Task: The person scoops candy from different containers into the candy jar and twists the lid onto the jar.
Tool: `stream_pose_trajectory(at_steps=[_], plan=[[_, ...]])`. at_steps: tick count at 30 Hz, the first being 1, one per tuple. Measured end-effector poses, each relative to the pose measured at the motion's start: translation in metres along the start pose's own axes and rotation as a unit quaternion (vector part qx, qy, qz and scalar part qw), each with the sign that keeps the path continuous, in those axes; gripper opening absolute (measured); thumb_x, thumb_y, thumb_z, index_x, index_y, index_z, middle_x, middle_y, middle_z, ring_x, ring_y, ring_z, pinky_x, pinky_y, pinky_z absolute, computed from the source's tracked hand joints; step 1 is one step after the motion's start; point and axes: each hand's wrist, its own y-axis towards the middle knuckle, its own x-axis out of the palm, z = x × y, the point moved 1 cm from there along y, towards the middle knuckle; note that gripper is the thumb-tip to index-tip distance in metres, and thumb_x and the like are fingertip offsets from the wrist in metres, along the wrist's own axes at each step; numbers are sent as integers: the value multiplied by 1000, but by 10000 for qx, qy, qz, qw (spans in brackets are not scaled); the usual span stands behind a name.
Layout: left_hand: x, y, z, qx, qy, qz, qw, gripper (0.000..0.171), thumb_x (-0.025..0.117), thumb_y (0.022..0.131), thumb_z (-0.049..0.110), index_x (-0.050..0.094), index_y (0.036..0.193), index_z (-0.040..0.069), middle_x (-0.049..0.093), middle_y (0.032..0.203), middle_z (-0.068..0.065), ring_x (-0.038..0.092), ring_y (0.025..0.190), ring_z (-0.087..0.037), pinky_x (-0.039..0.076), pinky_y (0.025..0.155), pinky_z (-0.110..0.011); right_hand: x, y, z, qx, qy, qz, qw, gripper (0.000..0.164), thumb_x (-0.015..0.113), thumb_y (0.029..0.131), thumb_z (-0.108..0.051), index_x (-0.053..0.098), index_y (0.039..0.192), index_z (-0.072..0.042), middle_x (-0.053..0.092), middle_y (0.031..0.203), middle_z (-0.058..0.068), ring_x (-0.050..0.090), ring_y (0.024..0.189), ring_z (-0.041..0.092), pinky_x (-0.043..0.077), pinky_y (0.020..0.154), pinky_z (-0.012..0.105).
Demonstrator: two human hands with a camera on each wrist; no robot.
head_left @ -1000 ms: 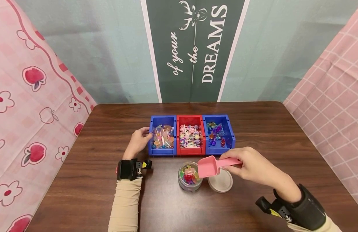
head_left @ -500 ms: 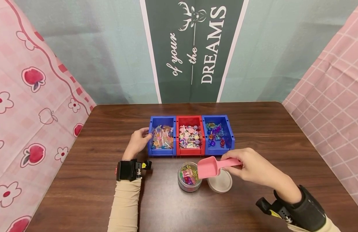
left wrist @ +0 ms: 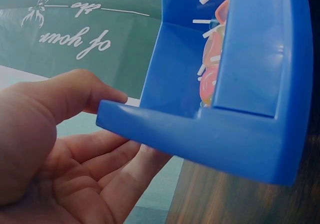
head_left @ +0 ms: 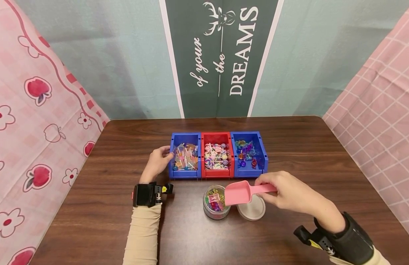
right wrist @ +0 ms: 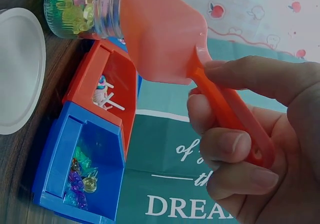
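Hands first: left hand (head_left: 157, 161) is pinching the outer side wall of the left blue plastic bin (head_left: 186, 174), thumb and fingers on either side; right hand (head_left: 281, 189) is gripping the pink plastic scoop (head_left: 238, 193) by its handle.

Left to right: left blue bin is holding translucent pieces on white sticks (head_left: 186, 156). Clear round jar (head_left: 216, 215) is standing in front of the red plastic bin (head_left: 217, 173), holding colourful translucent trinkets (head_left: 215, 200); red bin is holding tiny swirled lollipops (head_left: 217, 154). Scoop is hovering at the jar's right rim, bowl looking bare; can't tell if it's touching. Right blue plastic bin (head_left: 250, 172) is holding a few trinkets; round white lid (head_left: 254, 212) is lying on the dark wood-grain surface (head_left: 297, 151) beside the jar.

Risks, my guess: nobody is bracing the jar, so a hard scoop push could be tipping or sliding it. Trinkets are sitting near the rim, so digging could be flicking some out. Left hand tugging could be shifting the bins.
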Motion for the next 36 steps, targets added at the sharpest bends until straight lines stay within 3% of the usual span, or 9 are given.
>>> stream_pose_trajectory(at_steps=[10, 24, 36], plan=[[0, 1, 0, 64, 21, 57, 10000, 43, 52, 91, 9, 48, 129, -13, 60, 118, -32, 57, 107, -36, 50, 93, -51, 2, -3, 5, -67, -312, -243, 9992, 15, 69, 78, -9, 70, 93, -8, 67, 80, -3, 47, 62, 3, 46, 53, 22], [1, 1, 0, 13, -41, 24, 10000, 44, 52, 91, 9, 47, 130, -13, 59, 120, -31, 56, 108, -36, 49, 94, -50, 5, -4, 7, -268, -313, -62, 9991, 12, 66, 83, -11, 70, 94, -8, 71, 86, -1, 54, 68, 3, 54, 57, 28], [1, 1, 0, 54, 4, 37, 10000, 44, 51, 92, 8, 46, 129, -13, 58, 119, -32, 56, 107, -37, 49, 94, -51, -5, -5, 14, -11, -478, 179, 9987, 10, 68, 81, -12, 69, 90, -7, 60, 72, -8, 46, 60, 1, 46, 51, 22]])
